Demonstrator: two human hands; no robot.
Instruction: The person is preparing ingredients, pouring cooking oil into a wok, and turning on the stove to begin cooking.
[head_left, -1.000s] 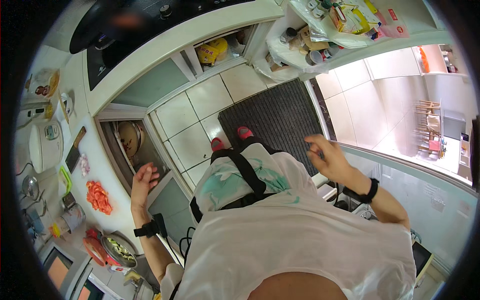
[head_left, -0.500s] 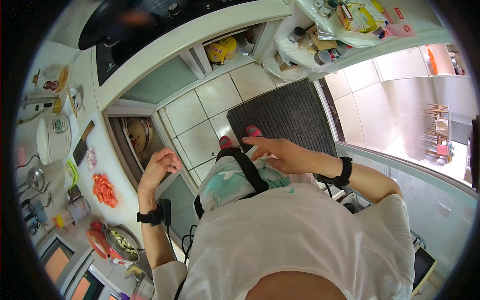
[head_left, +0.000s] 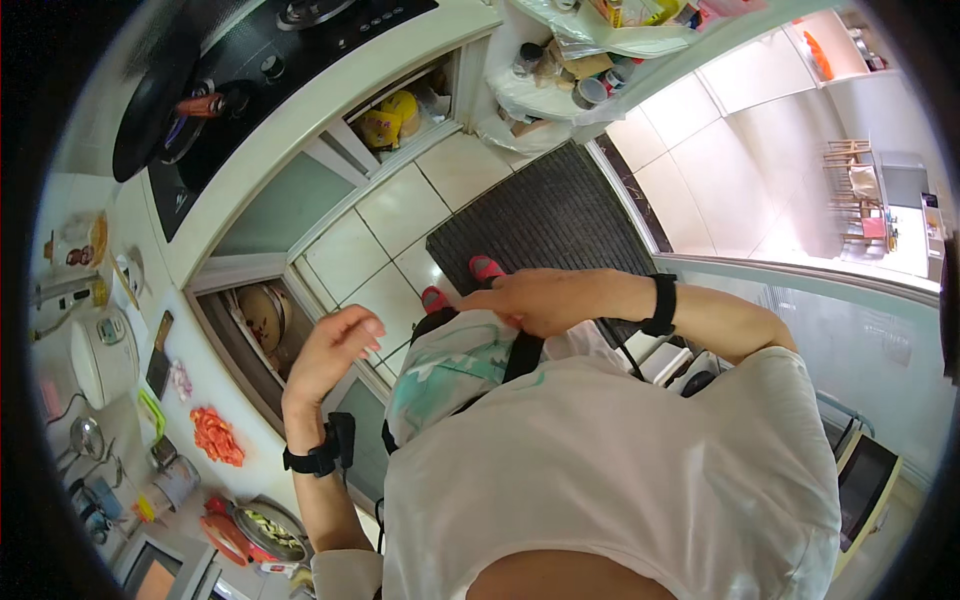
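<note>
My left hand [head_left: 332, 352] hangs in the air beside the white counter [head_left: 258, 478], fingers loosely bent and apart, holding nothing. In front of my waist, my right hand [head_left: 545, 300] has its fingers partly stretched out, with nothing seen in them; some fingertips are hidden. Both wrists wear black bands. On the counter left of my left hand lie chopped tomatoes [head_left: 216, 436], a small pale chopped heap [head_left: 180, 381] and a cleaver [head_left: 159, 360]. Nearer to me stands a metal pan [head_left: 270, 530] with cut green vegetables.
A black wok [head_left: 150, 125] sits on the gas hob [head_left: 270, 95] ahead left. Below, an open cabinet [head_left: 262, 318] holds pans. A dark ribbed mat [head_left: 545, 215] lies by the doorway. Corner shelves [head_left: 545, 90] carry jars and packages. A rice cooker [head_left: 103, 355] stands at the left.
My body and view have turned slightly left, so the hob and counter sit lower in view. My right hand has moved left across my waist, its fingers drawn closer together. Both hands still look empty.
</note>
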